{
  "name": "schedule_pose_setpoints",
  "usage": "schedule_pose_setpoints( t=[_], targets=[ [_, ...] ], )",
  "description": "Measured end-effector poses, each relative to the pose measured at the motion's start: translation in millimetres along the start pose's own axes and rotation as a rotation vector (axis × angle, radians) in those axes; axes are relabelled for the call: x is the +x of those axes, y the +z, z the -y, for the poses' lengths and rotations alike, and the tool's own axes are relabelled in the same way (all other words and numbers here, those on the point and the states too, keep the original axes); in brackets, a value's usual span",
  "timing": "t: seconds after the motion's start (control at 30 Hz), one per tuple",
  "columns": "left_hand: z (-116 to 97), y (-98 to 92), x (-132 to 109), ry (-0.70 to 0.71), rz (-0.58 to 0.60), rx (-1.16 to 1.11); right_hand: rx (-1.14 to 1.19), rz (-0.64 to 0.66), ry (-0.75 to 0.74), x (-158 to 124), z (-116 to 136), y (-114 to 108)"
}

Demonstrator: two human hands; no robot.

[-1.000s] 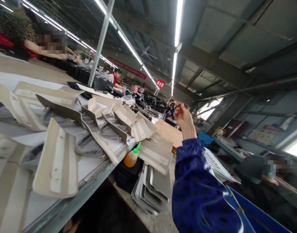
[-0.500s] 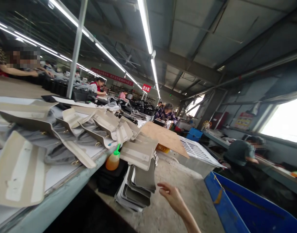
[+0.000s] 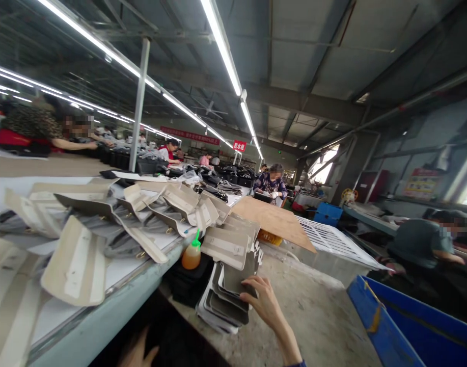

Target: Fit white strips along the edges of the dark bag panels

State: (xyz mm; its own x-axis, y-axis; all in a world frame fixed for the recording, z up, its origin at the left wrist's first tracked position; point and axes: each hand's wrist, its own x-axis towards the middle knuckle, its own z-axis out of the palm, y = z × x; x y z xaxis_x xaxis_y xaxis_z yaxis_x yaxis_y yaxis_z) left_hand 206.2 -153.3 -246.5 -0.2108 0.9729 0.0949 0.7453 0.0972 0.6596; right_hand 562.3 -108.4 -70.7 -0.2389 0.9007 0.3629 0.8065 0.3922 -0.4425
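Fingertips of my right hand rest on the grey flat panels stacked upright on the concrete floor, fingers slightly spread and curled over the top edge of the nearest piece, thumb behind it. My left hand shows only at the bottom edge, fingers loosely apart and holding nothing I can see. Just left of the stack stands an orange squeeze bottle with a green cap, below the edge of the workbench strewn with beige bag pieces.
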Motion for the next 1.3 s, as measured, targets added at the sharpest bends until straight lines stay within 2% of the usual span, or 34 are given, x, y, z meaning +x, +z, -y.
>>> schedule_pose_setpoints(
  t=[0.13, 0.27, 0.37, 0.53, 0.6, 0.67, 0.77, 0.83, 0.97, 1.07, 1.2, 1.3],
  targets=[
    [-35.2, -1.6, -0.5, 0.013, 0.059, -0.251, -0.006, -0.036, -0.095, 1.6, -6.6, 0.7],
    [-86.9, -22.8, -9.6, 0.058, 0.107, -0.594, 0.020, -0.143, -0.222, -0.2, -9.2, 2.7],
    [-126.1, -39.1, -20.2, 0.043, 0.266, -0.885, 0.045, -0.274, -0.281, -10.7, -3.0, 2.3],
    [-185.7, -51.9, -35.8, -0.172, 0.663, -1.344, 0.109, -0.354, -0.375, -30.6, 18.7, 6.0],
    [-203.8, -51.1, -35.7, -0.229, 0.735, -1.481, 0.143, -0.358, -0.400, -33.5, 26.2, 13.9],
    [-217.4, -48.4, -32.6, -0.281, 0.755, -1.576, 0.176, -0.362, -0.399, -34.5, 29.8, 24.4],
    [-230.7, -45.4, -27.8, -0.351, 0.750, -1.639, 0.219, -0.374, -0.354, -36.7, 23.7, 36.6],
    [-235.9, -46.1, -26.7, -0.393, 0.706, -1.637, 0.244, -0.428, -0.255, -38.8, 10.9, 38.2],
    [-240.6, -51.7, -27.1, -0.465, 0.613, -1.576, 0.268, -0.574, 0.157, -36.1, -27.5, 31.2],
    [-241.7, -53.3, -24.7, -0.526, 0.584, -1.560, 0.312, -0.554, 0.372, -26.1, -50.6, 31.6],
    [-242.6, -49.6, -16.6, -0.597, 0.613, -1.564, 0.416, -0.455, 0.454, -11.5, -58.0, 43.4],
    [-241.3, -47.6, -11.3, -0.574, 0.668, -1.600, 0.440, -0.443, 0.459, -3.6, -52.4, 50.8]
  ],
)
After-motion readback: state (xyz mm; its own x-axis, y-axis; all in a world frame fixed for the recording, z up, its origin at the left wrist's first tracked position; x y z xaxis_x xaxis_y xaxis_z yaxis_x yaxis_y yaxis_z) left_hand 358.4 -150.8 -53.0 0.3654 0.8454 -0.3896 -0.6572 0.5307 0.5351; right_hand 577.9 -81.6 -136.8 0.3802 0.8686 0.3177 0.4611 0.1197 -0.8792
